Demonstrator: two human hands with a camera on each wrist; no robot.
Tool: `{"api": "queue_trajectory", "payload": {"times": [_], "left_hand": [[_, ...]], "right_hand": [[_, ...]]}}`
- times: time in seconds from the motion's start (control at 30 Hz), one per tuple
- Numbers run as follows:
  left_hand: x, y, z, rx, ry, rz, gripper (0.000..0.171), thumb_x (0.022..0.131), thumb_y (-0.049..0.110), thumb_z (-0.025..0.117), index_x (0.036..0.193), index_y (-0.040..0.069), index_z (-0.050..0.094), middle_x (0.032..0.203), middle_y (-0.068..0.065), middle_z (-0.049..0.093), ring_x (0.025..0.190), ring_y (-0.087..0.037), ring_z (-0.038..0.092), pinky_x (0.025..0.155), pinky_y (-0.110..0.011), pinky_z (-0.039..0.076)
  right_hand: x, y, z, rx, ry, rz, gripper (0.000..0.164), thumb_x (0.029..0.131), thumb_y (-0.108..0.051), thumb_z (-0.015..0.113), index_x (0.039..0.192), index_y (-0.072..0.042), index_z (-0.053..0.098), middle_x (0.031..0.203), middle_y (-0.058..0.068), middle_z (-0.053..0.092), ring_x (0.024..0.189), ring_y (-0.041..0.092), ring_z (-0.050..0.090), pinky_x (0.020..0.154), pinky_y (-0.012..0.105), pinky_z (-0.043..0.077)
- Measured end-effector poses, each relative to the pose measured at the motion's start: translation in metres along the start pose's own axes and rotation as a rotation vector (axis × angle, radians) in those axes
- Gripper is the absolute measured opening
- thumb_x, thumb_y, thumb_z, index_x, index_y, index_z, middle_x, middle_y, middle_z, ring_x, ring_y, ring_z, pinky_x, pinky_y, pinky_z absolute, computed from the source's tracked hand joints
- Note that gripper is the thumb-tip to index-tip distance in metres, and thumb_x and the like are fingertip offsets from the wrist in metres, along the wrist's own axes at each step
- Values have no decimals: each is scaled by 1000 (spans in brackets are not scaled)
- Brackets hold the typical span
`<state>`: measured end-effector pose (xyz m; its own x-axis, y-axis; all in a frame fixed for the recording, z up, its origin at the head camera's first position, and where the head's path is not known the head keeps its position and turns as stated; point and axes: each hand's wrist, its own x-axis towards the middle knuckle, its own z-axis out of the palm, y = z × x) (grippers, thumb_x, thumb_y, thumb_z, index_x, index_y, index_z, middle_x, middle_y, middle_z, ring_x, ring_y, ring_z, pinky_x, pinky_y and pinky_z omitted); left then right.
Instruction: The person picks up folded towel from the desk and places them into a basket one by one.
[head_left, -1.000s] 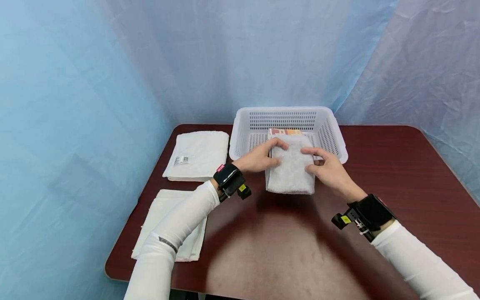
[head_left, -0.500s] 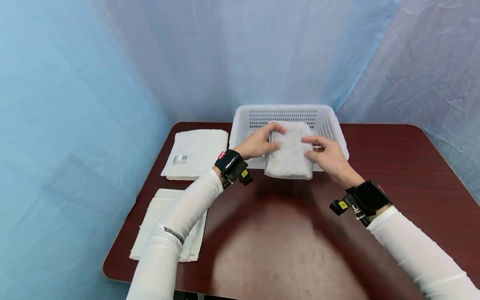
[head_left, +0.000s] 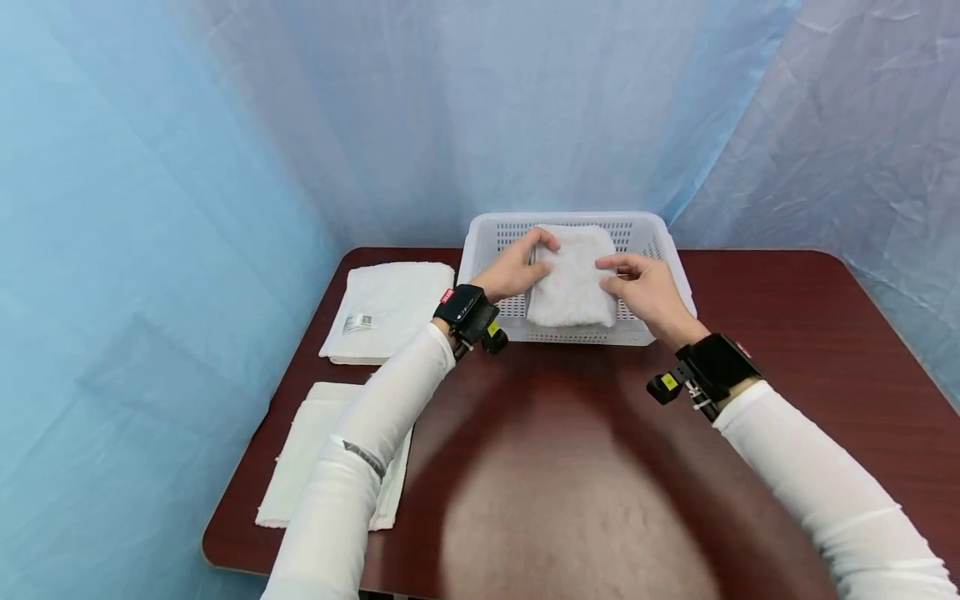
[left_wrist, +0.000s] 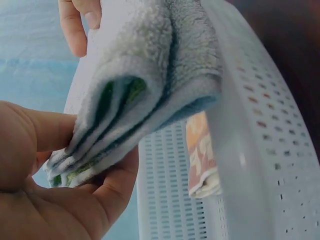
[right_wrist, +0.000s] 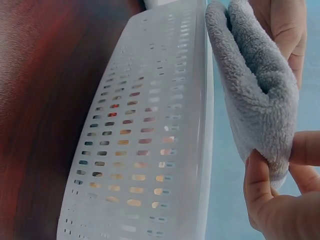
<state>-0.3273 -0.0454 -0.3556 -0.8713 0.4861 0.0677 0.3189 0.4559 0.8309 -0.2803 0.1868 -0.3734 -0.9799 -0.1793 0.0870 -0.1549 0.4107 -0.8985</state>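
A folded white towel (head_left: 572, 279) is held level over the white plastic basket (head_left: 480, 321), overlapping its opening in the head view. My left hand (head_left: 516, 265) pinches the towel's left side, thumb on top and fingers underneath; the left wrist view shows its stacked layers (left_wrist: 115, 110) with green and blue inside the folds. On the opposite side my right hand (head_left: 643, 287) pinches the towel's edge between thumb and fingers, and the right wrist view shows that rounded fold (right_wrist: 265, 100) close beside the basket's rim. Inside the basket lies a patterned orange and white cloth (left_wrist: 202, 155), mostly hidden by the towel.
Left of the basket, a folded white towel (head_left: 397, 304) with a printed label lies on the dark red table (head_left: 787, 333). Another pale folded towel (head_left: 307, 450) is nearer the front, partly under the left sleeve. Blue curtain (head_left: 562, 108) hangs behind and at the left.
Both hands have carried the folded towel away from me, from the basket's near edge to over its opening. The patterned cloth is now covered by it in the head view.
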Motion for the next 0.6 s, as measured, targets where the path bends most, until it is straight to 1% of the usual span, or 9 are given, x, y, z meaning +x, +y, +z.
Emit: {"api": "queue_trajectory", "payload": {"times": [0.07, 0.13, 0.2, 0.27, 0.37, 0.47, 0.53, 0.6], "left_hand": [[4, 0, -2, 9, -3, -5, 31, 101, 0, 50, 131, 5, 48, 140, -14, 46, 110, -23, 50, 84, -29, 44], [8, 1, -3, 16, -17, -4, 37, 98, -2, 51, 135, 4, 46, 139, -15, 46, 109, -22, 50, 85, -28, 43], [13, 1, -4, 14, -37, -8, 46, 94, -6, 53, 138, 3, 43, 137, -17, 47, 109, -23, 50, 86, -28, 44], [17, 2, -4, 31, -55, -14, 56, 88, -10, 57, 141, 2, 40, 138, -17, 47, 112, -23, 50, 90, -27, 42], [23, 4, -5, 97, -83, -27, 69, 82, -12, 61, 145, 1, 37, 142, -16, 45, 120, -23, 49, 98, -27, 41], [29, 4, -3, 183, -106, -40, 76, 80, -12, 64, 148, 2, 33, 148, -15, 42, 128, -23, 46, 103, -28, 40], [31, 4, -1, 215, -115, -56, 79, 80, -12, 64, 150, 3, 31, 150, -15, 40, 131, -23, 44, 103, -29, 41], [33, 2, 1, 242, -122, -84, 78, 83, -11, 62, 152, 6, 30, 151, -14, 38, 131, -24, 42, 100, -30, 43]], "right_hand": [[4, 0, 0, -9, 0, 5, 36, 102, -10, 54, 137, -2, 57, 132, 20, 50, 103, 26, 48, 78, 29, 39], [8, 0, -1, -9, -1, 20, 37, 102, -8, 52, 138, -1, 55, 135, 21, 48, 113, 29, 48, 86, 33, 40], [12, 1, -1, 2, 2, 35, 37, 102, -7, 52, 139, 0, 53, 138, 22, 46, 121, 33, 48, 93, 38, 41], [16, 2, -1, 7, 9, 55, 36, 102, -5, 51, 138, 0, 53, 140, 22, 45, 124, 34, 46, 97, 41, 41], [21, 3, -1, 1, 32, 65, 35, 102, -4, 51, 137, 0, 54, 141, 23, 45, 124, 36, 47, 97, 43, 43], [26, 6, -1, -22, 40, 73, 36, 101, -5, 51, 136, 1, 54, 139, 23, 46, 120, 36, 49, 93, 42, 43], [29, 8, -1, -44, 26, 80, 38, 101, -5, 50, 138, 1, 53, 140, 23, 46, 117, 35, 51, 90, 41, 43], [31, 9, -1, -52, -8, 88, 42, 99, -5, 51, 141, 1, 50, 143, 23, 44, 113, 34, 50, 87, 40, 42]]}}
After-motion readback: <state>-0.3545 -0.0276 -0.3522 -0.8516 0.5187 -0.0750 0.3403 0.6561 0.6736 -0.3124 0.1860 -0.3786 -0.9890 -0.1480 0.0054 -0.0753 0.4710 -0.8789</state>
